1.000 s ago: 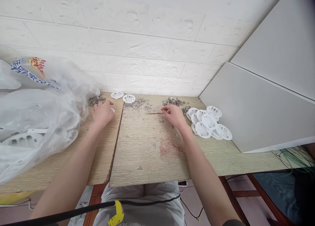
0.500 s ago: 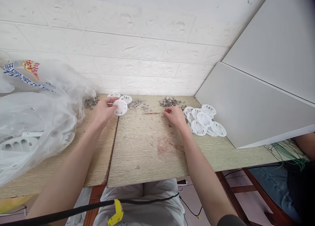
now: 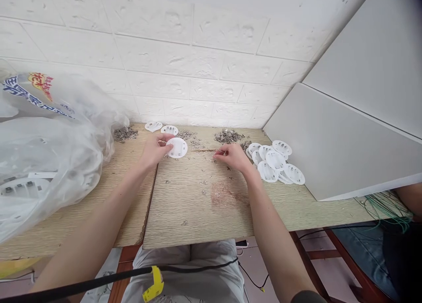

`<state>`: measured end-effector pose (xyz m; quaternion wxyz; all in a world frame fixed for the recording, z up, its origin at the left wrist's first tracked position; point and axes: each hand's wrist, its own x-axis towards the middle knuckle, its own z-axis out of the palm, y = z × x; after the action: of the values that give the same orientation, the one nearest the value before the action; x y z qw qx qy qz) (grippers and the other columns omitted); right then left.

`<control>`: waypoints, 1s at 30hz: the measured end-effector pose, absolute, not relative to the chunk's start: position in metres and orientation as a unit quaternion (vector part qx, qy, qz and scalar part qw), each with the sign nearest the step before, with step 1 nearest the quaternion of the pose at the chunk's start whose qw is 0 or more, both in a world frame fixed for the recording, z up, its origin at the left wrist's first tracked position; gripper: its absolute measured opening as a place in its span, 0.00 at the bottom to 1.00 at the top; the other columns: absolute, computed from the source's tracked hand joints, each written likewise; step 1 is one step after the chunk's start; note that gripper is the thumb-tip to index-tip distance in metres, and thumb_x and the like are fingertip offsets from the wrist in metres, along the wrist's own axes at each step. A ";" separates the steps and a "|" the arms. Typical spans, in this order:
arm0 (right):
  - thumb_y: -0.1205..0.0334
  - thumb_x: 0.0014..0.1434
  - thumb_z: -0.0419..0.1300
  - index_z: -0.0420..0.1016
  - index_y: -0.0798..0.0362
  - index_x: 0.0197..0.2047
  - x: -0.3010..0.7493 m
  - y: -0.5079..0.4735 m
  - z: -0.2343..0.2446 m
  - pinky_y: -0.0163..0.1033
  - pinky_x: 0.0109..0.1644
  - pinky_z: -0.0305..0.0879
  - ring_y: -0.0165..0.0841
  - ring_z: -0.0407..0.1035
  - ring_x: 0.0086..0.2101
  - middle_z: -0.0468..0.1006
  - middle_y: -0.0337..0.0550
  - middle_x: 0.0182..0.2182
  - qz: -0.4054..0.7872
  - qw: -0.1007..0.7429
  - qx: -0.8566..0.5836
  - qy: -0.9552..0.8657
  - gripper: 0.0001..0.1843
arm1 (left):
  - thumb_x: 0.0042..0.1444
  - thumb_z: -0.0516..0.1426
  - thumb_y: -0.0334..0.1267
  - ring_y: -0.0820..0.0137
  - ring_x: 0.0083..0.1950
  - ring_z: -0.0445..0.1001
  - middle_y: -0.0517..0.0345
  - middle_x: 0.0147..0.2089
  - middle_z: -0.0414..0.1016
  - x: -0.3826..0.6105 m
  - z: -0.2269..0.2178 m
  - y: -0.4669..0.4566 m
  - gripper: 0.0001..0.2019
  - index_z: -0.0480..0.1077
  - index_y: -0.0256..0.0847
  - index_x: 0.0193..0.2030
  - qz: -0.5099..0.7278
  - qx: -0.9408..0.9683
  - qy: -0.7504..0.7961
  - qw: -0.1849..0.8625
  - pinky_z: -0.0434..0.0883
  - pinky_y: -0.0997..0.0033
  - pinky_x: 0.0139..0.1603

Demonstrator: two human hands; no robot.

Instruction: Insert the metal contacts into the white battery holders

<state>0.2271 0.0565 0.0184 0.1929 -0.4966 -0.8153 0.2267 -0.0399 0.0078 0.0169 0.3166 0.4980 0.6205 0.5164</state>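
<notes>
The left hand [image 3: 155,150] pinches one white disc [image 3: 178,147] by its edge, at nine o'clock from the right hand [image 3: 232,155], whose fingertips are narrow near one thin stick [image 3: 201,150]; whether they hold anything, I cannot tell. Two loose discs [image 3: 169,130] lie at eleven from the held one; a disc pile [image 3: 275,159], at least eight, lies at three from the right hand.

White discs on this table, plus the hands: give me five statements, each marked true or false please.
The left hand holds a white disc. True.
The plastic bag is on the person's left. True.
The disc pile touches the plastic bag. False: it is across the table, near the grey panel.
Two loose discs lie near the wall. True.
The right hand touches the plastic bag. False: it is near small metal pieces.
</notes>
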 end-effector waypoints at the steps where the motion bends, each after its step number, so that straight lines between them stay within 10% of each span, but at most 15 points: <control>1: 0.58 0.54 0.63 0.80 0.54 0.30 0.227 0.056 0.019 0.35 0.33 0.59 0.31 0.68 0.30 0.80 0.41 0.30 0.229 0.178 -0.498 -0.817 0.08 | 0.40 0.62 0.34 0.68 0.35 0.72 0.51 0.41 0.78 -0.039 0.016 0.008 0.19 0.77 0.37 0.43 0.512 0.499 0.619 0.324 0.68 0.68 0.36; 30: 0.60 0.47 0.64 0.72 0.55 0.29 0.209 0.050 0.015 0.36 0.35 0.59 0.28 0.63 0.28 0.73 0.38 0.26 0.395 0.309 -0.416 -0.759 0.08 | 0.44 0.61 0.35 0.65 0.32 0.73 0.58 0.29 0.76 -0.024 0.013 0.006 0.16 0.79 0.42 0.42 0.428 0.538 0.645 0.334 0.71 0.65 0.37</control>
<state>0.2087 0.0496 0.0147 0.3087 -0.4157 -0.7591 0.3946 -0.0238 0.0055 0.0131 0.3342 0.5381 0.6447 0.4279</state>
